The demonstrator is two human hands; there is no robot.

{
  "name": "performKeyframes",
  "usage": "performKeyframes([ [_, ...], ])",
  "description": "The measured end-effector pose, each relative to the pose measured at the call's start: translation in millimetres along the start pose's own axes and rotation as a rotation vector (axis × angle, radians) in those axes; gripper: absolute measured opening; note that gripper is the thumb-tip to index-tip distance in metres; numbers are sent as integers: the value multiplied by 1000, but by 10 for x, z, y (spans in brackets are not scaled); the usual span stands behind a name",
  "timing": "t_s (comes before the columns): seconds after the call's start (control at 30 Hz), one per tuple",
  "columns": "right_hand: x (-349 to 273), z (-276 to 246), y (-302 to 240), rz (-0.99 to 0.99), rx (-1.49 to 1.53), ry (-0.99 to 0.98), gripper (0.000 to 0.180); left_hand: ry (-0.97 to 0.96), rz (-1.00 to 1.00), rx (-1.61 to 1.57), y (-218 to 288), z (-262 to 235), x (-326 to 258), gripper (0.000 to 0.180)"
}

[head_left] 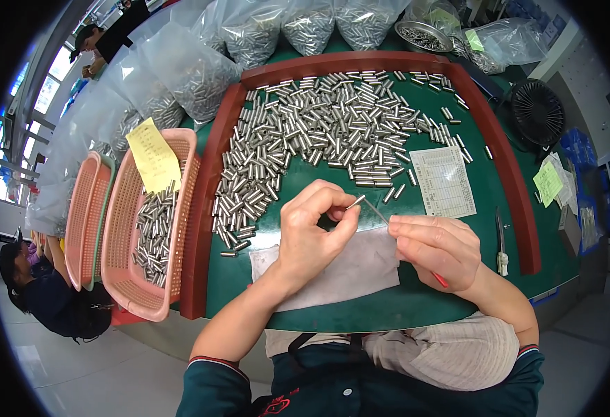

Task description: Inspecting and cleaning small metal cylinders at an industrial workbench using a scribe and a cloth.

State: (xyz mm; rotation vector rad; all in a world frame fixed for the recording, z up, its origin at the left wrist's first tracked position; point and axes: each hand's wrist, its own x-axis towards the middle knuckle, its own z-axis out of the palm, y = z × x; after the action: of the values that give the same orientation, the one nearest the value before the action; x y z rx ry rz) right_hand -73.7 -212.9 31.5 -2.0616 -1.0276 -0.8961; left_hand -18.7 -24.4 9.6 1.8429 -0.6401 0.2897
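Note:
My left hand (317, 229) is closed, pinching a small shiny metal cylinder (358, 201) between thumb and index finger. Gripped in my right hand (438, 248) is a slim metal rod tool (375, 211) with a red end (440, 280) poking out below the palm. The rod's tip meets or nearly meets the cylinder; exact contact is too small to tell. Both hands hover over a whitish cloth (340, 283) near the green table's front edge. Beyond them spreads a large heap of similar metal cylinders (326, 125).
A dark red wooden frame (211, 174) borders the heap. Left stands a pink basket (114, 271) holding cylinders and a yellow note (154, 156). A printed sheet (444, 182), a thin dark tool (500, 240) and a black fan (537, 115) lie rightward. Filled plastic bags (249, 35) line the back.

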Motion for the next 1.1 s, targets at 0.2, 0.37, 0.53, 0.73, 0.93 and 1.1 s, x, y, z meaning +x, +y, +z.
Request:
performKeyframes([
  [0.2, 29, -45, -40, 0, -7, 40, 22, 18, -35, 100, -32, -59, 28, 7],
  [0.37, -4, -23, -23, 51, 65, 76, 14, -64, -439, -263, -73, -87, 54, 13],
  [0.53, 8, 4, -9, 37, 49, 123, 22, -240, -733, -722, -119, -130, 44, 12],
  [0.73, 18, 11, -9, 47, 50, 101, 23, -258, -780, -796, -99, -140, 53, 15],
  [0.93, 7, 36, 2, 43, 40, 85, 22, -285, -771, -754, -91, -129, 46, 11],
  [1.1, 12, 93, 26, 33, 34, 61, 23, -237, -671, -723, -135, -110, 26, 12],
])
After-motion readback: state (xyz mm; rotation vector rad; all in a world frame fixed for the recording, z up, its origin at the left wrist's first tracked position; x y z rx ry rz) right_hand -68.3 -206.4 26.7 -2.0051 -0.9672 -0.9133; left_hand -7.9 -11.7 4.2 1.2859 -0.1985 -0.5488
